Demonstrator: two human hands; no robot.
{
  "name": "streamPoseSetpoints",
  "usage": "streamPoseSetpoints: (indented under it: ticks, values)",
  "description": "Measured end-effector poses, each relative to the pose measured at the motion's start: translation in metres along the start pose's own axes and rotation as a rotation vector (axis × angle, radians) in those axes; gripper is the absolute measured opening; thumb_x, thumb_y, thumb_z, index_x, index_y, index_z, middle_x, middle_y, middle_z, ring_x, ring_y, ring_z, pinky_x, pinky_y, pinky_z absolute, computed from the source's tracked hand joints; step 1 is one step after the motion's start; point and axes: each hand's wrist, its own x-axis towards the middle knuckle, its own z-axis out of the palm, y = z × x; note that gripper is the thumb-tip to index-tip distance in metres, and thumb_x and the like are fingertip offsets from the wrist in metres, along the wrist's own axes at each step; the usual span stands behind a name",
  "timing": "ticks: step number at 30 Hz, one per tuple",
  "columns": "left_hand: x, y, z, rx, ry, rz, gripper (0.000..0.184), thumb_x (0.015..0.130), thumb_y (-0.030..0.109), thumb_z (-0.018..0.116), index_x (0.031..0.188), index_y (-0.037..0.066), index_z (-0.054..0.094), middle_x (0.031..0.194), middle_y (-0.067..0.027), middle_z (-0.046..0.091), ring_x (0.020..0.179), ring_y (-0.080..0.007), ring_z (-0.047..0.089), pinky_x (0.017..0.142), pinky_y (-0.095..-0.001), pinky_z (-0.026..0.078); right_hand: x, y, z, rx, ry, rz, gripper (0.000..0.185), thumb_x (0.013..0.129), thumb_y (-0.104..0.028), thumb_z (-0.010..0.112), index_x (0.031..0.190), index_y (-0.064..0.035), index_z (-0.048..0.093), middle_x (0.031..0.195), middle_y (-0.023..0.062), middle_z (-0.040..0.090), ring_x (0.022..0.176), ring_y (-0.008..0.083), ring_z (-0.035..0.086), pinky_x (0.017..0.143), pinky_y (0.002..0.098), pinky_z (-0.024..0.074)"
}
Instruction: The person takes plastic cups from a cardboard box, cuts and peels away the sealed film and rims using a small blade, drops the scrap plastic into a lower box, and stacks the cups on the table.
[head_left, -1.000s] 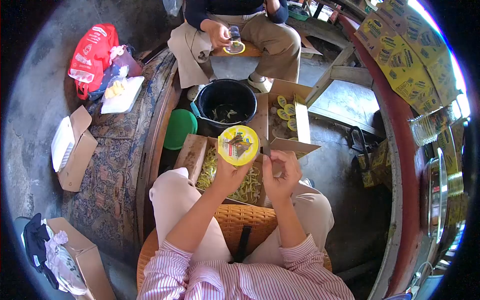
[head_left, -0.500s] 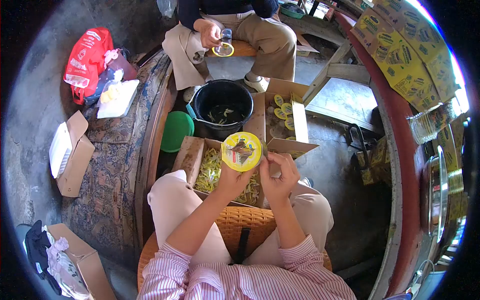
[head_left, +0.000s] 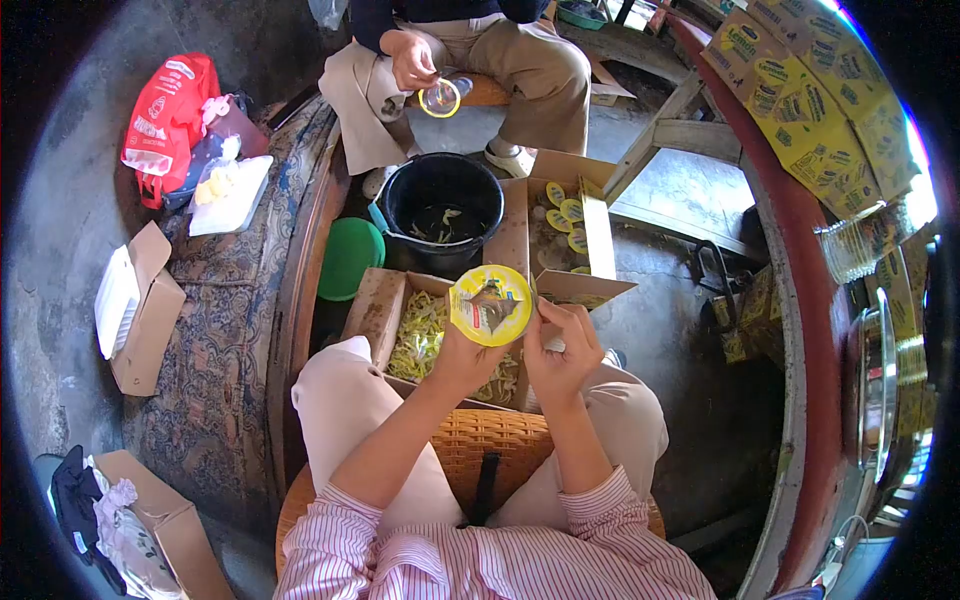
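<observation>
My left hand (head_left: 466, 360) is closed around a plastic cup (head_left: 490, 305) and holds it with its round yellow lid facing me. The lid has a jagged brownish-grey patch in the middle; I cannot tell whether it is print or an opening. At the cup's right rim, my right hand (head_left: 562, 350) has thumb and fingers pinched together. What they pinch is too small to make out. Below both hands, a cardboard box (head_left: 375, 312) holds many thin yellow and white strips (head_left: 422, 335).
Ahead stands a black bucket (head_left: 443, 205) with a few strips inside. Beside it are a green lid (head_left: 350, 260) and a box of yellow-lidded cups (head_left: 571, 211). Opposite, a person's hand (head_left: 412, 60) holds a clear yellow-rimmed cup (head_left: 440, 98). Yellow cartons (head_left: 800, 100) line the right.
My right hand stays at the rim, with its fingers shifted slightly. The other person's cup has tilted from upright to sideways. The view has moved slightly.
</observation>
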Motion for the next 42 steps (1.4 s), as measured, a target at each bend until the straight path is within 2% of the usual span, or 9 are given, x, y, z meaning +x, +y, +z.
streamPoseSetpoints:
  ticks: [4,10,13,16,22,25,31,34,42]
  values:
    - [-0.002,-0.003,-0.002,-0.109,-0.072,-0.074,0.027,0.074,0.005,0.061,0.1,0.0,0.057,0.1,-0.0121,0.059,0.093,-0.0234,0.056,0.083,-0.0334,0.043,0.005,0.004,-0.004,0.053,-0.049,-0.015,0.019,0.065,0.009,0.064,0.081,0.0009,0.06,0.073,0.0134,0.061,0.062,0.0228,0.059,0.055,0.0274,0.0465]
    - [-0.003,-0.001,-0.004,-0.271,-0.121,-0.17,0.033,0.076,0.006,0.06,0.108,0.001,0.053,0.109,-0.0097,0.056,0.1,-0.0195,0.054,0.09,-0.0323,0.039,0.008,0.005,-0.007,0.065,-0.065,-0.015,0.018,0.066,0.008,0.064,0.082,0.0015,0.06,0.073,0.0135,0.061,0.061,0.0221,0.059,0.055,0.0268,0.0462]
    - [0.0,0.006,-0.005,-0.328,-0.073,-0.201,0.029,0.075,0.004,0.06,0.103,-0.001,0.055,0.103,-0.0092,0.058,0.094,-0.0187,0.055,0.084,-0.0306,0.042,0.005,0.003,-0.006,0.081,-0.027,0.092,0.017,0.067,0.007,0.065,0.081,0.0014,0.06,0.073,0.0134,0.061,0.062,0.0224,0.06,0.056,0.027,0.0467]
    - [0.0,-0.001,-0.009,-0.21,-0.049,-0.095,0.028,0.075,0.005,0.06,0.103,-0.001,0.055,0.103,-0.0094,0.058,0.095,-0.0187,0.055,0.085,-0.0304,0.042,0.003,0.002,-0.007,0.075,-0.028,0.064,0.016,0.066,0.006,0.066,0.08,0.0012,0.059,0.074,0.0135,0.061,0.063,0.0227,0.06,0.057,0.0268,0.0473]
    - [-0.001,-0.005,-0.011,-0.245,-0.019,-0.158,0.027,0.077,0.006,0.059,0.102,0.0,0.057,0.103,-0.009,0.058,0.096,-0.0193,0.055,0.085,-0.031,0.042,0.0,-0.003,-0.004,0.035,-0.005,-0.028,0.017,0.065,0.007,0.065,0.079,0.0006,0.058,0.074,0.0137,0.061,0.064,0.024,0.061,0.057,0.0278,0.048]
    - [0.0,-0.006,-0.016,-0.121,-0.094,-0.021,0.032,0.079,0.006,0.059,0.109,0.0,0.052,0.109,-0.0101,0.056,0.102,-0.0194,0.053,0.09,-0.0326,0.039,0.0,-0.006,-0.002,0.062,-0.03,-0.027,0.017,0.065,0.008,0.064,0.079,0.0007,0.058,0.073,0.0141,0.061,0.064,0.0247,0.061,0.057,0.0286,0.0481]
    - [-0.001,-0.002,-0.013,-0.198,-0.097,-0.13,0.029,0.079,0.006,0.059,0.107,0.0,0.054,0.11,-0.0098,0.056,0.103,-0.019,0.053,0.09,-0.0327,0.039,-0.001,-0.006,-0.001,0.048,-0.032,-0.033,0.019,0.063,0.009,0.064,0.08,0.0007,0.058,0.073,0.0144,0.061,0.063,0.0251,0.061,0.057,0.0286,0.0483]
    - [-0.001,0.0,-0.005,-0.236,-0.005,-0.124,0.026,0.077,0.009,0.062,0.101,0.0,0.058,0.1,-0.0093,0.06,0.093,-0.0199,0.058,0.083,-0.0315,0.043,-0.002,-0.005,-0.001,0.002,-0.011,-0.049,0.019,0.063,0.01,0.063,0.08,0.0006,0.059,0.073,0.0145,0.061,0.063,0.0253,0.06,0.057,0.029,0.0484]
    - [-0.001,-0.002,-0.006,-0.217,-0.095,-0.137,0.028,0.079,0.006,0.06,0.106,0.001,0.054,0.107,-0.0086,0.057,0.099,-0.0177,0.055,0.088,-0.0314,0.041,-0.001,-0.004,-0.003,-0.031,-0.017,-0.048,0.02,0.064,0.01,0.064,0.081,0.0004,0.059,0.074,0.014,0.061,0.064,0.0244,0.06,0.056,0.0287,0.0484]
